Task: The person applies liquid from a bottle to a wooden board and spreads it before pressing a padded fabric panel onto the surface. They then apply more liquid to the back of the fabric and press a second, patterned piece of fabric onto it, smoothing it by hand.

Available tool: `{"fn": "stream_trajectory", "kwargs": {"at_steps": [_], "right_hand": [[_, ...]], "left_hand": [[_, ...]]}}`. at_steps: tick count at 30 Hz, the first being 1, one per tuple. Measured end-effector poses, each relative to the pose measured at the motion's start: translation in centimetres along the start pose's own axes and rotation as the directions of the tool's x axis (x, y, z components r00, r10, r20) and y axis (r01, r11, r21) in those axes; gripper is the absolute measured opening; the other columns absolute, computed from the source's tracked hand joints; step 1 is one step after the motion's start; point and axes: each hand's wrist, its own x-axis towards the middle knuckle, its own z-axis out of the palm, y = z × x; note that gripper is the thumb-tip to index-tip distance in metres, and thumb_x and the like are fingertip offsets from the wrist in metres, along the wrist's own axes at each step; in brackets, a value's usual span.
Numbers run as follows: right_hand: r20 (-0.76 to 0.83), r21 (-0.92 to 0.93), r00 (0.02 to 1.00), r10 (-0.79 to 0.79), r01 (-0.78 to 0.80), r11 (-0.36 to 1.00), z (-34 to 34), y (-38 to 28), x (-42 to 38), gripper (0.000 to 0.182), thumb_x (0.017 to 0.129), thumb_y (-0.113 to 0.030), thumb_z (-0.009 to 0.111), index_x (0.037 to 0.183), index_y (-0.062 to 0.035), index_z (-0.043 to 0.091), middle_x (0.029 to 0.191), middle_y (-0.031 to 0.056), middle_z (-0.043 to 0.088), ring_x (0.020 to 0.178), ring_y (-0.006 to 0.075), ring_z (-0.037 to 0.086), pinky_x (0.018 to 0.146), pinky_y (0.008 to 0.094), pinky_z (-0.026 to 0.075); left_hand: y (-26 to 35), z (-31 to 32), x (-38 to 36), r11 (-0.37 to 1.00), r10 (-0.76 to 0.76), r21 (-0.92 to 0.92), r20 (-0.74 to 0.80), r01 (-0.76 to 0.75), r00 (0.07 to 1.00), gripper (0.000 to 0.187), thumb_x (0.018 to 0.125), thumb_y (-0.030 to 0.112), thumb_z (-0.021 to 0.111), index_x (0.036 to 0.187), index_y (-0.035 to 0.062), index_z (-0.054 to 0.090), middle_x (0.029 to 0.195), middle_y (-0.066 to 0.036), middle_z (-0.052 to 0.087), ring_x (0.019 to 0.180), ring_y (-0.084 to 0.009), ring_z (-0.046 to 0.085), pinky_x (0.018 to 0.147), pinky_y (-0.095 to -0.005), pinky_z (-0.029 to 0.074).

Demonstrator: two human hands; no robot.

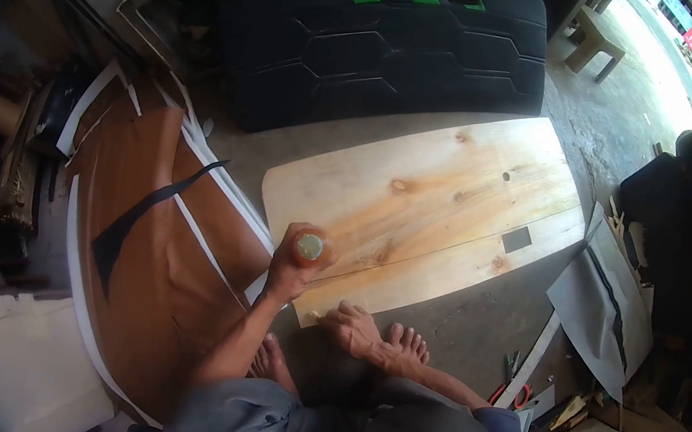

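My left hand (pixel 289 274) is wrapped around an orange bottle-like container (pixel 325 253), seen from above with a pale greenish round end. It is over the near left part of a plywood board (pixel 446 195) that lies on the floor. The board has a square cutout and a small round hole. My right hand (pixel 350 329) is curled at the board's near corner, its fingers bent downward. Beside those fingers is a small yellowish lump (pixel 312 318). Whatever the fingers grip, if anything, is hidden.
Brown sheet material (pixel 158 234) with white edges and a dark strip (pixel 143 214) spreads at left. A black padded seat panel (pixel 378 53) with green patches stands behind the board. Red-handled scissors (pixel 511 385) and grey sheet scraps (pixel 604 301) lie at right. A stool (pixel 596 41) stands farther back.
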Motion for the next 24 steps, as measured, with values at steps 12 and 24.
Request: {"fn": "stream_trajectory", "kwargs": {"at_steps": [12,24], "right_hand": [[0.110,-0.097,0.974,-0.196,0.207,0.974,1.8,-2.4,1.9,0.030,0.079,-0.019,0.063,0.107,-0.0126,0.072,0.109,0.0039,0.067,0.094,0.0269,0.060,0.076,0.0376,0.053],[0.221,-0.008,0.963,-0.151,0.157,0.988,3.4,-0.4,7.0,0.019,0.076,-0.014,0.062,0.091,-0.0061,0.072,0.099,0.0123,0.071,0.097,0.0313,0.067,0.078,0.0448,0.056]], "left_hand": [[-0.4,-0.6,0.4,0.993,0.091,0.077,0.029,-0.093,0.995,0.053,0.078,0.017,0.088,0.117,0.0080,0.055,0.108,-0.007,0.063,0.102,-0.0190,0.063,0.089,-0.0326,0.051],[-0.7,-0.2,0.4,0.999,0.051,0.001,0.025,-0.051,0.998,0.052,0.076,0.017,0.089,0.116,0.0089,0.057,0.106,-0.006,0.065,0.099,-0.0195,0.064,0.088,-0.0331,0.051]]}}
